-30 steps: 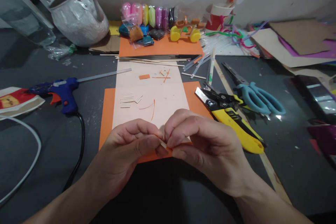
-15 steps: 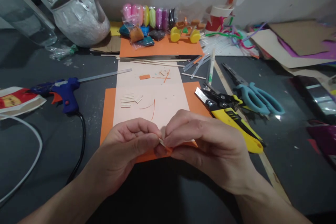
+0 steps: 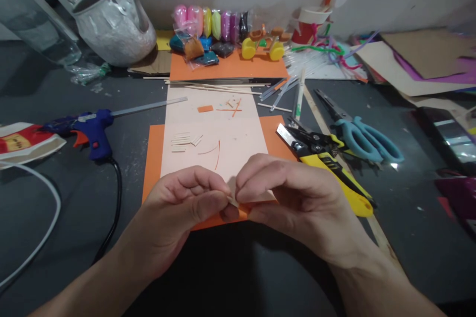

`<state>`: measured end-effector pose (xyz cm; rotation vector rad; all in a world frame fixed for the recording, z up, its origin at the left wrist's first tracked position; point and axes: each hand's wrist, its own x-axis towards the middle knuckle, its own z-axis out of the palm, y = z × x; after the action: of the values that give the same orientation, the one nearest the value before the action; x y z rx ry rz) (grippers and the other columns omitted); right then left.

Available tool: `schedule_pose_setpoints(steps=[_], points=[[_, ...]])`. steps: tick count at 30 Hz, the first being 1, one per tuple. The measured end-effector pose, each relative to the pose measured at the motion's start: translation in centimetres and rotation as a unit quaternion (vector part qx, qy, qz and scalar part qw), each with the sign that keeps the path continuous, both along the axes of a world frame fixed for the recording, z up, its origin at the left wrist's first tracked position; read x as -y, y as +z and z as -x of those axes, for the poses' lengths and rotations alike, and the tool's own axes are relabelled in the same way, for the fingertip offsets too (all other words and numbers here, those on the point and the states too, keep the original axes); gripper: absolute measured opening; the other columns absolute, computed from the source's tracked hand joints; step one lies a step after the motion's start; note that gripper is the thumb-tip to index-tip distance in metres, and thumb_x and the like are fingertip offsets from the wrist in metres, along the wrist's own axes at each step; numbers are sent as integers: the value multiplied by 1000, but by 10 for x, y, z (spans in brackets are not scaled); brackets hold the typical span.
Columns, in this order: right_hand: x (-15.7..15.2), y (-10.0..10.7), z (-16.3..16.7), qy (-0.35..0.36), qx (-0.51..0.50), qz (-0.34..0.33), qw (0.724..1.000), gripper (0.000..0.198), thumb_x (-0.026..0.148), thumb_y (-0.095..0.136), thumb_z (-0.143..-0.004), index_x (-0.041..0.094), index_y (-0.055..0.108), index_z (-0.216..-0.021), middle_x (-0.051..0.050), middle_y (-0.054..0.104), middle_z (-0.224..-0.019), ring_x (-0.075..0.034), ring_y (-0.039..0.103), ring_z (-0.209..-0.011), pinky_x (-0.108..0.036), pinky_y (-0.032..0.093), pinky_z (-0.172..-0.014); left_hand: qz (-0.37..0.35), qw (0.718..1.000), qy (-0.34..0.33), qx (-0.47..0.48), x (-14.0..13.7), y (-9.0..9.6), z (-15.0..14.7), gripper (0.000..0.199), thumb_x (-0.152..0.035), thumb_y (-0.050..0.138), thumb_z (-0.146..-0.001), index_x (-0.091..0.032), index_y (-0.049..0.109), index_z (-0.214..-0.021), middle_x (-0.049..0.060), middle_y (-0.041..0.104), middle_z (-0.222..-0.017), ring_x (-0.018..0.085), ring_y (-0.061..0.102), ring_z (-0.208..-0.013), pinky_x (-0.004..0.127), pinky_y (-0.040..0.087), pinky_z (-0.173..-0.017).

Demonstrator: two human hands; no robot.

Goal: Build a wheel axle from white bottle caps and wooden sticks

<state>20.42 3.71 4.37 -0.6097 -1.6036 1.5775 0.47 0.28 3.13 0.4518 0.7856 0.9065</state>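
1. Piece [image 3: 234,202], small and pale, sits between the hands, over the near part of the orange sheet [image 3: 151,168].
2. Left hand [image 3: 178,213]: grip clamped on that piece, thumb against fingers.
3. Right hand [image 3: 312,208]: fingertips just beside the piece's free end; whether this grip closes on anything, I cannot tell.
4. Short sticks [image 3: 180,141] and thin orange strips [image 3: 218,146] lie beyond, on the pale sheet [image 3: 245,151].
5. Blue glue gun [image 3: 94,133] lies left on the counter [image 3: 74,198]; yellow-handled pliers [image 3: 320,160] and scissors [image 3: 353,136] lie right.
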Motion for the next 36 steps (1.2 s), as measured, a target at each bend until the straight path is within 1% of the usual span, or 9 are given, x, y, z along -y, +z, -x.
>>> schedule_pose_setpoints(steps=[3, 6, 9, 12, 15, 20, 27, 31, 36], points=[[2, -1, -1, -35, 6, 9, 999, 18, 18, 75, -90, 19, 71, -108, -4, 67, -96, -17, 65, -88, -30, 56, -76, -24, 999, 30, -31, 2, 1, -1, 5, -26, 80, -82, -23, 77, -79, -2, 79, -75, 9, 74, -73, 16, 58, -77], [3, -1, 2, -75, 38, -92, 992, 18, 16, 77, -88, 16, 71, -104, -5, 68, -91, -17, 65, -84, -30, 54, -73, -71, 993, 55, -80, 6, 3, -1, 3, -24, 78, -84, -26, 78, -82, -3, 78, -77, 7, 73, -74, 11, 56, -73], [3, 0, 6, -101, 74, -211, 969, 13, 7, 73, -88, 13, 70, -100, -6, 71, -87, -16, 64, -81, -30, 52, -71, -105, 983, 78, -127, 10, 4, -2, 2, -26, 78, -85, -28, 78, -84, -4, 77, -77, 6, 70, -73, 10, 55, -73], [2, 2, 8, -108, 105, -262, 953, 12, 4, 68, -90, 13, 68, -97, -6, 71, -85, -15, 63, -80, -30, 52, -70, -128, 974, 97, -161, 12, 3, -3, 2, -27, 79, -83, -29, 78, -83, -5, 74, -76, 5, 67, -71, 10, 54, -72], [3, 2, 9, -121, 119, -260, 951, 9, 3, 64, -92, 11, 67, -95, -7, 69, -82, -14, 62, -77, -28, 51, -68, -156, 969, 90, -171, 11, 2, -4, 7, -25, 75, -88, -31, 77, -88, -6, 74, -79, 4, 67, -74, 8, 53, -72], [6, 0, 10, -146, 99, -220, 959, 6, 7, 64, -94, 12, 65, -91, -3, 67, -80, -11, 61, -74, -25, 49, -67, -234, 945, 104, -206, 9, 2, -5, 24, -22, 74, -88, -35, 72, -108, -5, 73, -92, 7, 68, -87, 11, 55, -81], [8, 0, 8, -145, 104, -144, 973, 7, 11, 65, -94, 16, 67, -90, 0, 65, -79, -10, 60, -72, -25, 46, -65, -292, 893, 115, -323, 13, 7, -4, 26, -12, 71, -88, -34, 74, -101, -5, 72, -93, 9, 65, -89, 14, 52, -80], [9, 0, 9, -147, 109, -126, 975, 7, 12, 66, -93, 17, 67, -88, -1, 66, -79, -12, 60, -70, -26, 46, -63, -282, 888, 150, -332, 16, 10, -4, 22, -14, 71, -88, -33, 76, -96, -5, 73, -89, 9, 65, -83, 16, 52, -75], [10, 0, 12, -149, 114, -126, 974, 9, 13, 64, -94, 17, 67, -87, -2, 66, -77, -13, 61, -70, -27, 47, -63, -297, 874, 151, -354, 14, 10, -6, 24, -9, 70, -87, -32, 77, -91, -5, 75, -85, 11, 68, -80, 19, 53, -72]])
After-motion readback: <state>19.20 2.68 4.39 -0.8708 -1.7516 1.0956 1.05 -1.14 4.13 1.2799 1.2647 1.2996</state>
